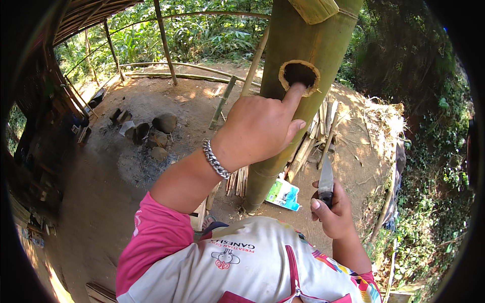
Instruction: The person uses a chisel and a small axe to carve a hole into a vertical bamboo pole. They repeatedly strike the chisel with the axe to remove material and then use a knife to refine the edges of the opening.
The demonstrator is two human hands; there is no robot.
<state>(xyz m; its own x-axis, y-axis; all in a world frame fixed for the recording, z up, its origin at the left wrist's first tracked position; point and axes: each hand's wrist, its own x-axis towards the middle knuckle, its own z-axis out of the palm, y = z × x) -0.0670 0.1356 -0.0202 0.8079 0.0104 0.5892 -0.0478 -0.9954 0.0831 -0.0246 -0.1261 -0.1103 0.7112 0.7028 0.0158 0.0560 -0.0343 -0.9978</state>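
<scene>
A thick green bamboo trunk [298, 45] stands upright in front of me, leaning slightly. A round hole [298, 72] with a pale, rough-cut rim is cut into its wall. My left hand [260, 126] reaches to the trunk with its index fingertip at the lower part of the hole. The thumb stands apart, the other fingers are curled, and I see nothing held. Lower on the right, my right hand [336, 212] grips a knife [326, 174] by its dark handle, blade pointing up, apart from the bamboo. Above the hole, a cut bamboo piece [316, 9] juts out.
Split bamboo strips [310, 146] lie behind the trunk, near a blue-green printed sheet [284, 194]. Stones [159, 131] with ash sit on the dirt floor at left. Bamboo rails [177, 68] border the far edge; dense plants [434, 177] grow at right.
</scene>
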